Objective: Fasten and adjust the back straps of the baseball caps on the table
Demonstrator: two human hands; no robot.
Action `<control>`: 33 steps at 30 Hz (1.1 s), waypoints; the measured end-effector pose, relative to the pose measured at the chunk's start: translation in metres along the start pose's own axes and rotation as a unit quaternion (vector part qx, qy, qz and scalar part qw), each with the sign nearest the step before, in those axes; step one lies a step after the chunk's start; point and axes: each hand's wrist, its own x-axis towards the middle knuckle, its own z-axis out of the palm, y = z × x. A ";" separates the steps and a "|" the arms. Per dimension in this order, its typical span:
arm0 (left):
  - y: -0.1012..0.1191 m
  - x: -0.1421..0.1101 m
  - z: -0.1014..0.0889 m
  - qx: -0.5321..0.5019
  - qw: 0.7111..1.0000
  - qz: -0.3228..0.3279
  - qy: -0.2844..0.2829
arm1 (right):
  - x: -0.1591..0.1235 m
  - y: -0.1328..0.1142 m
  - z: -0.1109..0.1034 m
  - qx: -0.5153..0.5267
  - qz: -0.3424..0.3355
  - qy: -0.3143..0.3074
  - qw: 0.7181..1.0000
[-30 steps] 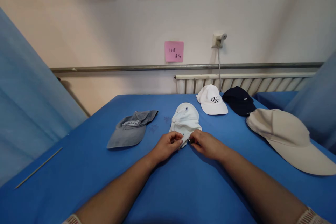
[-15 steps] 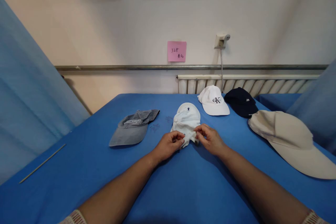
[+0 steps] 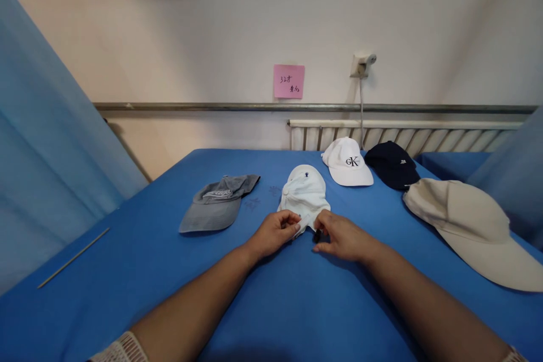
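A pale white baseball cap [image 3: 303, 192] with a small navy emblem lies on the blue cover, its brim pointing away from me. My left hand [image 3: 278, 232] pinches the cap's near back edge between thumb and fingers. At the right side of that edge is my right hand [image 3: 339, 236], its fingers curled onto the cap and its thumb lower and apart. A small dark piece [image 3: 317, 236] shows between that thumb and the fingers; I cannot make out what it is. To the left rests a grey cap [image 3: 218, 203] with white lettering.
A white cap [image 3: 348, 164] with black letters, a navy cap [image 3: 392, 164] and a large beige cap [image 3: 470, 220] lie to the right. A thin stick [image 3: 74, 257] lies at left on the blue-covered table [image 3: 271, 305]. Blue curtains [image 3: 55, 124] hang at both sides.
My right thumb has moved down, away from the fingers, and the dark piece now shows there. The cap's right back edge has shifted slightly right. My left hand keeps its pinch.
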 end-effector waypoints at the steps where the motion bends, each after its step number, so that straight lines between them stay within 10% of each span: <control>1: 0.000 0.000 0.000 -0.002 1.000 0.000 0.000 | 0.000 0.000 0.000 -0.007 0.000 0.004 1.000; 14: -0.004 0.004 -0.003 0.009 1.000 -0.007 -0.010 | 0.006 -0.009 0.014 -0.109 0.023 0.048 0.993; 22: 0.000 0.001 -0.001 -0.003 1.000 -0.020 -0.008 | 0.009 0.024 0.009 0.057 0.031 0.021 0.998; 33: -0.002 0.002 -0.002 0.000 1.000 -0.016 -0.020 | 0.005 0.011 0.001 -0.020 -0.064 -0.009 0.998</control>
